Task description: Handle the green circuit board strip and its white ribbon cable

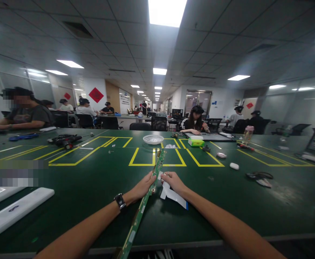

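Observation:
A long, narrow green circuit board [141, 212] slants up and away from me over the table. My left hand [144, 185] is closed around its middle, with a dark watch on the wrist. Close beside it, my right hand [173, 181] pinches a white flat ribbon cable [176, 197] near the board's right edge. The cable hangs bent below my fingers, and its free end is blue. Whether its upper end touches the board is hidden by my fingertips.
The green table [206, 205] bears yellow tape outlines. A white basket [153, 139] and a green tissue box [196, 141] stand ahead. Long white pieces [19, 212] lie left, dark tools [64, 140] farther back. A white case [234, 166] is at right. A co-worker [196, 120] sits opposite.

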A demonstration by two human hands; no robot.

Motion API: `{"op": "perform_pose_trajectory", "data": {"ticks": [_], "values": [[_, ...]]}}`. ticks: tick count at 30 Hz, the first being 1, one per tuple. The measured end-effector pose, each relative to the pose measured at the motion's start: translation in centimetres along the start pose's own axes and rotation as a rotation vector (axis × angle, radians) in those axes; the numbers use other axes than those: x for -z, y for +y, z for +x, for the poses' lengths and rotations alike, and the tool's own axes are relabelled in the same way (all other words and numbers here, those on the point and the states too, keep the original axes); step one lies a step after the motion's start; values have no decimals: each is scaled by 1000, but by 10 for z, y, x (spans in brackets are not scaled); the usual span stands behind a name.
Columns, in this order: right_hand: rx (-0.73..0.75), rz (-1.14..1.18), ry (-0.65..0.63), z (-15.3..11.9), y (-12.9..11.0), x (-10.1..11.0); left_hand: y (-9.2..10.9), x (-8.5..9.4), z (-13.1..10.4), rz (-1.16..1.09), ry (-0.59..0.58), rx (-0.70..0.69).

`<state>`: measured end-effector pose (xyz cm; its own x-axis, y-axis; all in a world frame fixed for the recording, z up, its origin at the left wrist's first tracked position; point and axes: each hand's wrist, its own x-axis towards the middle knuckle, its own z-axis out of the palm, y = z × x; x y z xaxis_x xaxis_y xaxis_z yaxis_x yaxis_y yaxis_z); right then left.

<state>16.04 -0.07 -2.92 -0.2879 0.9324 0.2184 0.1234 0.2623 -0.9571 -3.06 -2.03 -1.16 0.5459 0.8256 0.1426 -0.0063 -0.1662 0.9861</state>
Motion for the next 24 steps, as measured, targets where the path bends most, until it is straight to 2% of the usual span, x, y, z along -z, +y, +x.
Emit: {"op": "perform_pose_trajectory", "data": {"ticks": [6, 10, 15, 24], "values": [[3, 15, -86, -5, -6, 1, 2, 5, -5, 51, -67, -1], [23, 9, -130, -5, -6, 2, 3, 8, -4, 107, -68, -62], [63, -74, -146, -5, -12, 4, 3, 11, 0, 232, -101, -128], [101, -144, -162, -3, -9, 9, 4, 15, 8, 299, -139, -126]]}}
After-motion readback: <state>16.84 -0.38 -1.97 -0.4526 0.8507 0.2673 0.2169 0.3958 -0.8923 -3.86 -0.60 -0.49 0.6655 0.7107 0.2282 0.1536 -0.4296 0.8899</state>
